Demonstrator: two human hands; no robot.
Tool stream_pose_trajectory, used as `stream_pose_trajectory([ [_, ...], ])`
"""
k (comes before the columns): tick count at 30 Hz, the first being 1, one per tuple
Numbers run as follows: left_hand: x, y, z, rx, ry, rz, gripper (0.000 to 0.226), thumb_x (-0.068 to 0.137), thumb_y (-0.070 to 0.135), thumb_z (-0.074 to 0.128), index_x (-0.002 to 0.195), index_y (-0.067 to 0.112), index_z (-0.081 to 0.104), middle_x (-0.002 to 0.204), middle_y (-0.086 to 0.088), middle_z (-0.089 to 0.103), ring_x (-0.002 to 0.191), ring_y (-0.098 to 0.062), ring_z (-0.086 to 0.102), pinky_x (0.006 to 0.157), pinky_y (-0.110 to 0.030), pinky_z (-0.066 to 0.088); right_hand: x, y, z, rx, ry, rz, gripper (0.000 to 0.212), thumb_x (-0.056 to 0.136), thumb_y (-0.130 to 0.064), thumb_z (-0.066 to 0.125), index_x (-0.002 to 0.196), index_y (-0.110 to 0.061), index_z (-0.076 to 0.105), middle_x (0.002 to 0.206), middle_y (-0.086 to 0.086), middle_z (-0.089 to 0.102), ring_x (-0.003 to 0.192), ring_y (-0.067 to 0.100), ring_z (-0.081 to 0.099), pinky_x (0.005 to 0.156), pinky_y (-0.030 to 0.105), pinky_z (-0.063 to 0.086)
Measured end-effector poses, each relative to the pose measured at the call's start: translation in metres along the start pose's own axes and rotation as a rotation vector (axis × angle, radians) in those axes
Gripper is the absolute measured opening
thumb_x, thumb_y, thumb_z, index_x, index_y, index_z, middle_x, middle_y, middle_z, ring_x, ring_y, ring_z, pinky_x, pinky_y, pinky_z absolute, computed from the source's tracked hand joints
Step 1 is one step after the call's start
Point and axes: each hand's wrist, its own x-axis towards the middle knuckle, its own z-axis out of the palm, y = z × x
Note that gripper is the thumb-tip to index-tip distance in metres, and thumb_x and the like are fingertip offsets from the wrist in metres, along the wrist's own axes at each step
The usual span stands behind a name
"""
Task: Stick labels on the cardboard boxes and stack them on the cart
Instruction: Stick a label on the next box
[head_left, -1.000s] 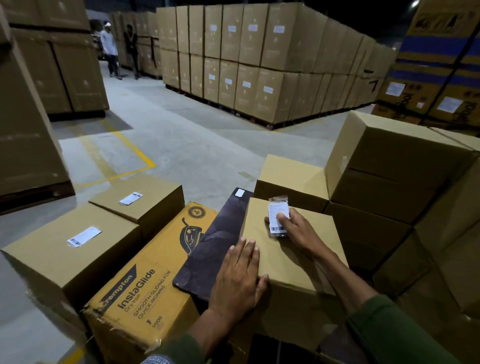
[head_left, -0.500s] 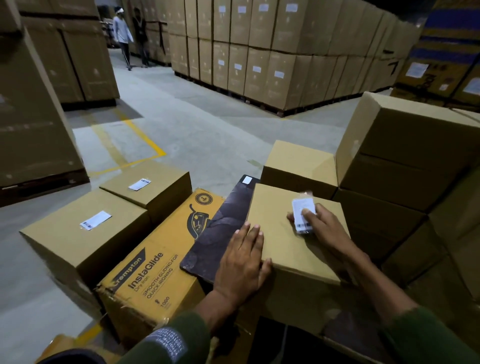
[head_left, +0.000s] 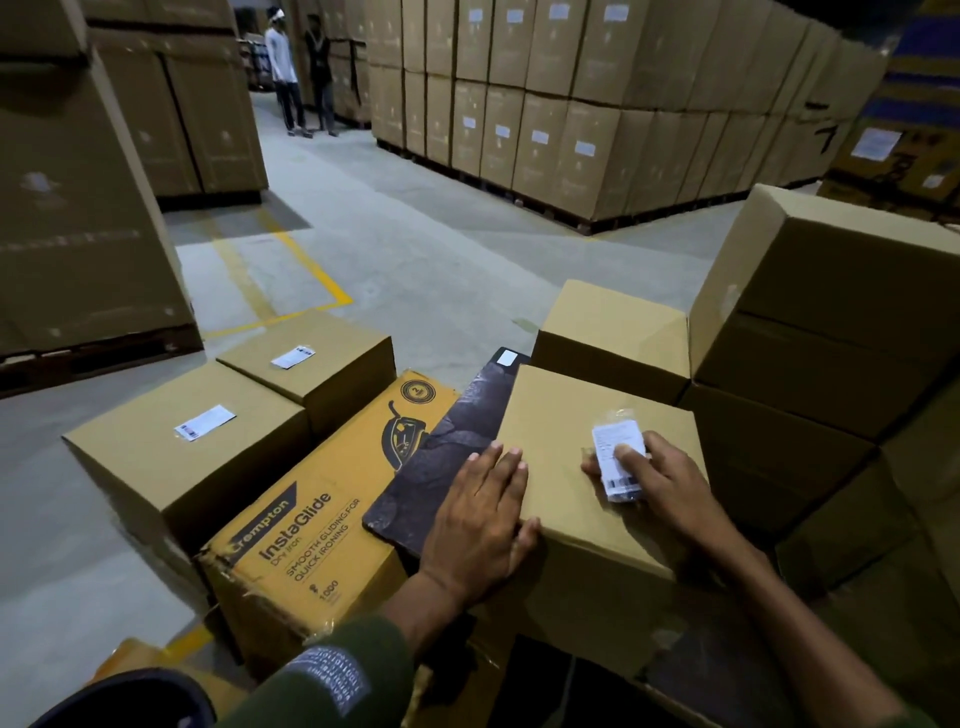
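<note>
A plain cardboard box (head_left: 566, 415) stands right in front of me. My left hand (head_left: 483, 514) lies flat and open on its near left corner. My right hand (head_left: 667, 488) rests on the right part of its top, pinching a small white label (head_left: 608, 441) between thumb and forefinger against the cardboard. To the left, two cardboard boxes (head_left: 156, 467) (head_left: 332, 379) each carry a white label on top. No cart can be made out.
A yellow Crompton iron box (head_left: 311, 519) and a dark flat panel (head_left: 441, 457) lie between the labelled boxes and mine. Plain boxes are stacked at right (head_left: 831, 312) and behind (head_left: 608, 322). Pallet stacks (head_left: 571, 104) line the concrete aisle, where two people (head_left: 291, 67) stand far off.
My right hand has slid the label from the box top's far middle toward its right side. My left hand has stayed on the near corner. My view has tilted down.
</note>
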Motion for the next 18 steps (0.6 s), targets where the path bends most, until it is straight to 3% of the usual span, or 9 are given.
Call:
stream_pose_trajectory([
  [7, 0.000, -0.001, 0.000, 0.013, -0.006, -0.008, 0.061, 0.105, 0.046, 0.025, 0.139, 0.002, 0.050, 0.146, -0.018, 0.048, 0.141, -0.034, 0.038, 0.109, -0.053, 0.040, 0.067, -0.019, 0.028, 0.041, 0.104, 0.031, 0.016, 0.099, -0.032, 0.052, 0.103, -0.020, 0.061, 0.101, 0.005, 0.070, 0.090, 0.021, 0.068, 0.084, 0.048, 0.055],
  [9, -0.001, -0.001, 0.002, 0.006, -0.010, -0.012, 0.060, 0.104, 0.046, 0.027, 0.139, 0.003, 0.050, 0.147, -0.017, 0.047, 0.142, -0.033, 0.036, 0.110, -0.054, 0.039, 0.075, -0.028, 0.037, 0.084, 0.072, 0.029, 0.011, 0.099, -0.029, 0.053, 0.100, -0.022, 0.061, 0.104, 0.005, 0.071, 0.089, 0.018, 0.069, 0.083, 0.042, 0.056],
  [13, -0.001, -0.001, 0.004, -0.001, 0.007, -0.009, 0.061, 0.104, 0.046, 0.026, 0.139, 0.002, 0.050, 0.148, -0.018, 0.046, 0.143, -0.033, 0.035, 0.110, -0.054, 0.038, 0.045, -0.031, 0.038, 0.115, 0.033, -0.020, 0.011, 0.102, -0.022, 0.051, 0.101, -0.018, 0.062, 0.091, -0.005, 0.072, 0.070, -0.003, 0.067, 0.059, 0.015, 0.050],
  [18, 0.000, -0.002, 0.006, -0.007, 0.025, -0.006, 0.061, 0.104, 0.045, 0.026, 0.139, 0.001, 0.051, 0.148, -0.018, 0.046, 0.143, -0.034, 0.035, 0.110, -0.054, 0.038, 0.017, 0.004, 0.006, -0.011, 0.002, -0.060, 0.018, 0.101, -0.032, 0.052, 0.105, -0.018, 0.063, 0.096, 0.000, 0.073, 0.079, 0.008, 0.070, 0.073, 0.036, 0.057],
])
